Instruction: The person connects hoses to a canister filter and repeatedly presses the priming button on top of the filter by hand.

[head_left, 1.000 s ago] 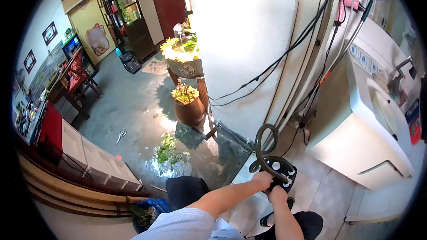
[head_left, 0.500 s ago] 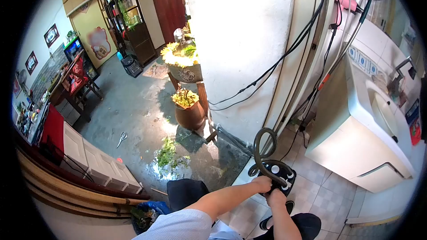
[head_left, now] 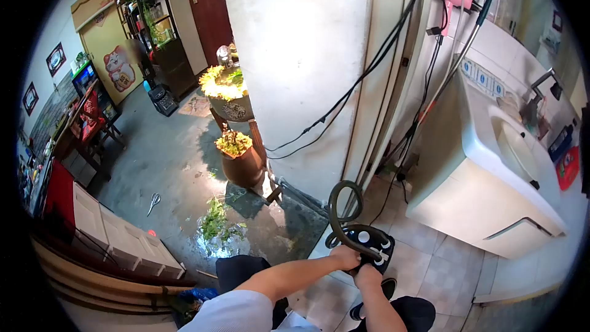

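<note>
In the head view, a black appliance (head_left: 384,247) with round white parts on top stands low on the tiled floor by the doorway. A thick dark hose (head_left: 335,209) rises from it in a loop. My left hand (head_left: 346,257) is closed at the near side of the appliance, beside the lower run of the hose. Touching or almost touching it, my right hand (head_left: 367,275) is closed too, just below and to the right. Both sets of fingertips are hidden, so what lies between them does not show.
A white washbasin cabinet (head_left: 448,166) stands to the right. Black cables (head_left: 369,67) hang along the door frame. On the wet concrete floor at left lie scissors (head_left: 153,203) and cut greenery (head_left: 215,221), near a brown plant pot (head_left: 244,169).
The whole view has shifted, with the room sliding left and a little more of the washbasin side showing. My hands stay together at the appliance; the hose keeps its loop.
</note>
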Motion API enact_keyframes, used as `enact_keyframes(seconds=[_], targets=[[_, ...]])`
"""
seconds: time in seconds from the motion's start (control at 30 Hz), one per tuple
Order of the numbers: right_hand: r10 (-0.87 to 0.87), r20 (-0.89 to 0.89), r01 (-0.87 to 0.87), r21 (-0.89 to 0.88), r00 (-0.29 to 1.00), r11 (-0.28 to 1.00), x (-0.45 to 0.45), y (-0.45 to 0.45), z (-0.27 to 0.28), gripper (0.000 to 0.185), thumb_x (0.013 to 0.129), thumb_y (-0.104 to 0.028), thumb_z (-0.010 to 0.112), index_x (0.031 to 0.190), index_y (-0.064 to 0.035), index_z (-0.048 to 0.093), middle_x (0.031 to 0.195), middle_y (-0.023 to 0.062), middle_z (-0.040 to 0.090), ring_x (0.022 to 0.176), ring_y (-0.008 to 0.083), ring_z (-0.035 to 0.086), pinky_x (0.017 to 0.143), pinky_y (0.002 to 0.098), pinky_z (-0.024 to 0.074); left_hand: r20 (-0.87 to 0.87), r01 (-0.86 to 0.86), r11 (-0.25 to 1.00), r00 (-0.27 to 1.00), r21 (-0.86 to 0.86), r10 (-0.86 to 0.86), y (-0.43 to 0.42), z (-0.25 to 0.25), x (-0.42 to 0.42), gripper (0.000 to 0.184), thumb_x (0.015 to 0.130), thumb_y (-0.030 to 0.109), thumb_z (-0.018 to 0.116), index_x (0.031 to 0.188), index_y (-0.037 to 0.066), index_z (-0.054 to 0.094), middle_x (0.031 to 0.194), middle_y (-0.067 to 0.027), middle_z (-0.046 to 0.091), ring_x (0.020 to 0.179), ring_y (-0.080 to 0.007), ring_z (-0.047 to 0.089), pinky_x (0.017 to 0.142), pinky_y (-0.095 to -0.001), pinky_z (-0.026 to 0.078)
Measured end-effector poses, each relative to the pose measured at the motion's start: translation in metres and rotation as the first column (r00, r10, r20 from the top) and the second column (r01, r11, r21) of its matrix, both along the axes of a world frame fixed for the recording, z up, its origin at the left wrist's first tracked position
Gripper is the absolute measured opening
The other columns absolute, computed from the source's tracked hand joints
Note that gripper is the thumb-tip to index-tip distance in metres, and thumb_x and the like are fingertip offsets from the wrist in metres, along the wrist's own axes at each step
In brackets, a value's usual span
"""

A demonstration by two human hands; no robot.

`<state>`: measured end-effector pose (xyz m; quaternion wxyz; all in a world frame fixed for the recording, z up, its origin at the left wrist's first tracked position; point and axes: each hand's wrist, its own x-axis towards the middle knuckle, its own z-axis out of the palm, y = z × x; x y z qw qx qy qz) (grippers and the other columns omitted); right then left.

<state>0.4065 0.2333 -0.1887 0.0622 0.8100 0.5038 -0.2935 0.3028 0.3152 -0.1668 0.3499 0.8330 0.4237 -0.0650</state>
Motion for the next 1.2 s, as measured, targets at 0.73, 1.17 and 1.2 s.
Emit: enact_keyframes(seconds=[0.73, 1.17, 1.2], targets=[[0.025, 0.000, -0.025, -0.053, 1.000, 0.998, -0.004, 0.003, 0.010, 0.046, 0.076, -0.037, 0.062, 0.103, -0.0013, 0.054, 0.094, 0.0182, 0.063, 0.088, 0.0312, 0.061, 0.077, 0.0389, 0.0483, -0.055, 0.118, 0.993, 0.991, -0.019, -0.118, 0.031, 0.053, -0.011, 0.043, 0.074, 0.044, 0.056, 0.100, 0.010, 0.059, 0.095, -0.0146, 0.061, 0.092, -0.0323, 0.058, 0.077, -0.0382, 0.046], [0.067, -0.055, -0.060, 0.127, 0.996, 0.990, 0.001, -0.006, -0.019, 0.040, 0.077, -0.032, 0.060, 0.090, 0.0050, 0.051, 0.077, 0.0211, 0.062, 0.071, 0.0330, 0.063, 0.063, 0.0409, 0.0513, -0.259, 0.204, 0.955, 0.931, -0.217, -0.258, 0.045, 0.017, 0.015, 0.038, 0.078, 0.045, 0.058, 0.080, 0.008, 0.067, 0.075, -0.0131, 0.063, 0.076, -0.0278, 0.062, 0.068, -0.0371, 0.047], [0.058, -0.049, -0.052, 0.117, 0.997, 0.992, 0.002, -0.008, -0.019, 0.040, 0.077, -0.032, 0.060, 0.090, 0.0050, 0.051, 0.077, 0.0211, 0.062, 0.071, 0.0330, 0.063, 0.063, 0.0409, 0.0513, -0.250, 0.214, 0.951, 0.930, -0.225, -0.269, 0.042, 0.012, 0.017, 0.038, 0.078, 0.045, 0.058, 0.080, 0.008, 0.067, 0.075, -0.0131, 0.063, 0.076, -0.0278, 0.062, 0.068, -0.0371, 0.047]])
